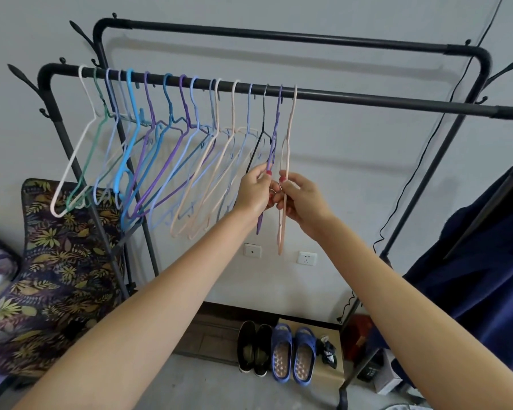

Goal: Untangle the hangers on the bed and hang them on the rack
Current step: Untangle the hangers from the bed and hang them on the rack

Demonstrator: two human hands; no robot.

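**Two hands on the last hangers at the rack**

Low at six o'clock, black shoes (254,347) and blue slippers (292,353) sat by a cardboard box (332,371). A leaf-patterned cloth (51,261) filled eight o'clock; a dark blue garment (480,279) hung at three o'clock. A row of coloured hangers (148,143) crowded the rack (367,97) rail toward ten o'clock. Near centre, the left hand (253,192) pinched a purple hanger (274,134) and the right hand (301,199) gripped a pink hanger (288,137), both hooked on the rail, thin and edge-on.
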